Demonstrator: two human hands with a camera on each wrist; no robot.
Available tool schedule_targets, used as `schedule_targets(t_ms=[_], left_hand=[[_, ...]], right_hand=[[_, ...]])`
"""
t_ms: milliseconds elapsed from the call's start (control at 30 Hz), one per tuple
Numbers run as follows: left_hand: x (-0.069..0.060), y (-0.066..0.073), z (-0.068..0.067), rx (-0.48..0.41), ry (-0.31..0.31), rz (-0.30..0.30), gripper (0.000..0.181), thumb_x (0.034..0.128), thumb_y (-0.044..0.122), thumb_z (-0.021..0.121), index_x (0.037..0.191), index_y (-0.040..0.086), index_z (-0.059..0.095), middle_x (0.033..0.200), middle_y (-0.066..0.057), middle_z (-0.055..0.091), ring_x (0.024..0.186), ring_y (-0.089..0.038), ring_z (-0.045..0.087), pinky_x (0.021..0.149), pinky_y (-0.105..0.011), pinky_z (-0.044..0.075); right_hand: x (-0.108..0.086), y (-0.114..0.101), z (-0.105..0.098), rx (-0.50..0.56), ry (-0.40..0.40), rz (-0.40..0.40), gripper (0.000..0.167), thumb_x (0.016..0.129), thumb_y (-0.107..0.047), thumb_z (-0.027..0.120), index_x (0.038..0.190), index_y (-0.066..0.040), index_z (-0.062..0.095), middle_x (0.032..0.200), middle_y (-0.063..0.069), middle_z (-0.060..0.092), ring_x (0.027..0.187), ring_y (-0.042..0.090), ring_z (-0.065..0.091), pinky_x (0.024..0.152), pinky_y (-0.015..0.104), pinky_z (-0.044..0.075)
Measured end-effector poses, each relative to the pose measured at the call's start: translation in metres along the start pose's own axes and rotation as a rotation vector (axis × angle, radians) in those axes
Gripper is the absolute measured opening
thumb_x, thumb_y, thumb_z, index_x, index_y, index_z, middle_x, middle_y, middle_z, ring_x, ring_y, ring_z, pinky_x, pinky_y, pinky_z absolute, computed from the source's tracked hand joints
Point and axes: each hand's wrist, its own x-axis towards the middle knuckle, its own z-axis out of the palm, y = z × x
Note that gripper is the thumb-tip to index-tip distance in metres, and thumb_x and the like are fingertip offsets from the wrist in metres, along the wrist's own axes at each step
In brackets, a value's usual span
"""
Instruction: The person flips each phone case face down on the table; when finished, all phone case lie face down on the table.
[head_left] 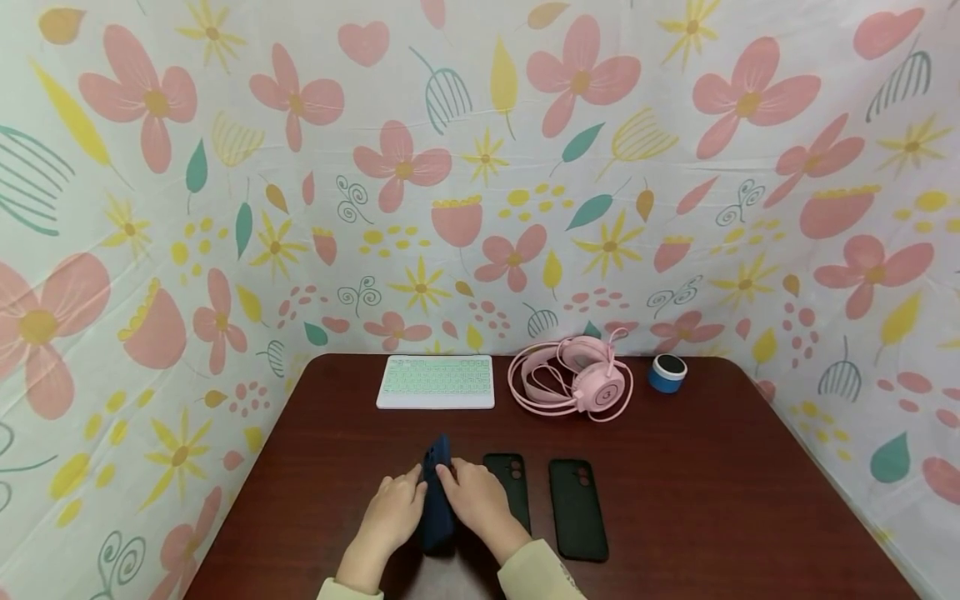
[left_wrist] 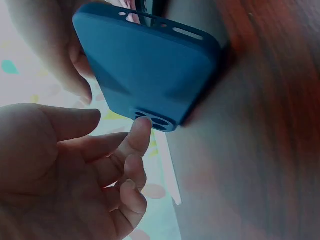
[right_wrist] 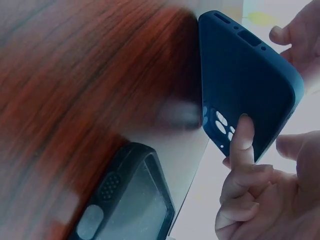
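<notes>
A dark blue phone case (head_left: pixel 437 508) stands on its long edge on the table, with nothing inside. Its outer back faces my left hand (head_left: pixel 393 508), whose index fingertip touches the camera cutouts (left_wrist: pixel 155 121); the thumb stays apart from the case. My right hand (head_left: pixel 480 498) holds the case near its camera end, the index finger (right_wrist: pixel 242 142) against the inner face and the thumb by the edge. Just right of this hand lies a black phone case (head_left: pixel 514 487), partly covered by it. Another black phone case (head_left: pixel 578 510) lies farther right.
A white keyboard (head_left: pixel 437 382) lies at the back of the dark brown table (head_left: pixel 705 492). Pink headphones (head_left: pixel 572 379) and a small blue-and-white cylinder (head_left: pixel 667 373) stand right of it. Flower-patterned cloth (head_left: pixel 480 179) hangs behind the table.
</notes>
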Motion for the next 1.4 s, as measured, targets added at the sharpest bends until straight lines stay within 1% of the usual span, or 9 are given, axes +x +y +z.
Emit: schedule_targets(t_ms=[233,333,433,667,767,900,1033,1233,1400], left_hand=[[0.002,-0.007,0.006,-0.039,-0.087,-0.051,0.041,0.1006,0.017,0.049,0.133,-0.007,0.053,0.125,-0.022,0.059,0.107,-0.039,0.051,0.087,-0.053,0.042],[0.004,-0.011,0.01,-0.07,-0.13,-0.063,0.041,0.1013,0.018,0.047,0.134,-0.007,0.052,0.127,-0.023,0.057,0.112,-0.042,0.049,0.09,-0.055,0.04],[0.005,-0.014,0.014,-0.089,-0.15,-0.066,0.041,0.1011,0.017,0.048,0.133,-0.008,0.052,0.126,-0.024,0.057,0.114,-0.044,0.047,0.092,-0.056,0.039],[0.007,-0.017,0.022,-0.09,-0.131,-0.064,0.04,0.1,0.016,0.049,0.131,-0.009,0.054,0.125,-0.024,0.057,0.115,-0.046,0.046,0.092,-0.057,0.039],[0.008,-0.017,0.023,-0.096,-0.143,-0.07,0.04,0.1002,0.016,0.049,0.132,-0.009,0.053,0.125,-0.025,0.057,0.116,-0.046,0.045,0.092,-0.057,0.039],[0.009,-0.015,0.023,-0.102,-0.159,-0.087,0.04,0.1,0.016,0.05,0.132,-0.009,0.053,0.125,-0.025,0.057,0.116,-0.046,0.046,0.092,-0.057,0.038],[0.01,-0.015,0.024,-0.109,-0.152,-0.089,0.041,0.0998,0.017,0.05,0.132,-0.009,0.053,0.126,-0.026,0.057,0.116,-0.046,0.047,0.093,-0.057,0.038],[0.009,-0.018,0.025,-0.142,-0.135,-0.058,0.044,0.1018,0.022,0.047,0.132,-0.01,0.052,0.128,-0.028,0.054,0.12,-0.048,0.045,0.096,-0.057,0.035],[0.009,-0.019,0.025,-0.161,-0.143,-0.072,0.046,0.1027,0.026,0.045,0.133,-0.008,0.051,0.129,-0.027,0.054,0.121,-0.048,0.044,0.095,-0.058,0.035]], right_hand=[[0.0,0.0,-0.001,0.015,0.009,0.002,0.047,0.1,-0.039,0.051,0.126,-0.001,0.063,0.113,0.015,0.067,0.097,0.031,0.064,0.076,0.048,0.05],[-0.001,0.0,-0.001,0.02,0.007,0.0,0.046,0.1,-0.037,0.051,0.126,-0.002,0.062,0.113,0.014,0.067,0.096,0.031,0.065,0.076,0.048,0.051],[-0.001,0.0,-0.001,0.019,0.005,-0.003,0.044,0.1,-0.036,0.052,0.127,-0.002,0.062,0.112,0.014,0.067,0.095,0.03,0.065,0.075,0.047,0.051],[-0.001,0.002,0.0,-0.002,0.02,-0.014,0.041,0.098,-0.032,0.055,0.125,-0.002,0.063,0.108,0.012,0.068,0.091,0.029,0.066,0.072,0.046,0.052],[-0.001,0.003,0.0,0.002,0.021,-0.016,0.04,0.098,-0.031,0.056,0.125,-0.001,0.063,0.107,0.013,0.068,0.091,0.029,0.066,0.072,0.046,0.052],[-0.001,0.003,0.0,0.028,0.022,-0.022,0.038,0.098,-0.029,0.057,0.124,-0.001,0.064,0.103,0.011,0.069,0.089,0.027,0.066,0.071,0.044,0.052],[-0.001,0.004,-0.001,0.077,0.011,-0.027,0.038,0.098,-0.026,0.058,0.124,0.0,0.063,0.099,0.009,0.069,0.086,0.024,0.066,0.071,0.043,0.052],[-0.001,0.003,-0.002,0.122,-0.012,-0.031,0.039,0.099,-0.025,0.056,0.126,0.003,0.061,0.101,0.01,0.069,0.089,0.024,0.066,0.073,0.043,0.052],[-0.003,0.002,-0.004,0.154,-0.009,-0.026,0.04,0.1,-0.025,0.055,0.128,0.003,0.059,0.103,0.011,0.069,0.089,0.024,0.066,0.073,0.042,0.052]])
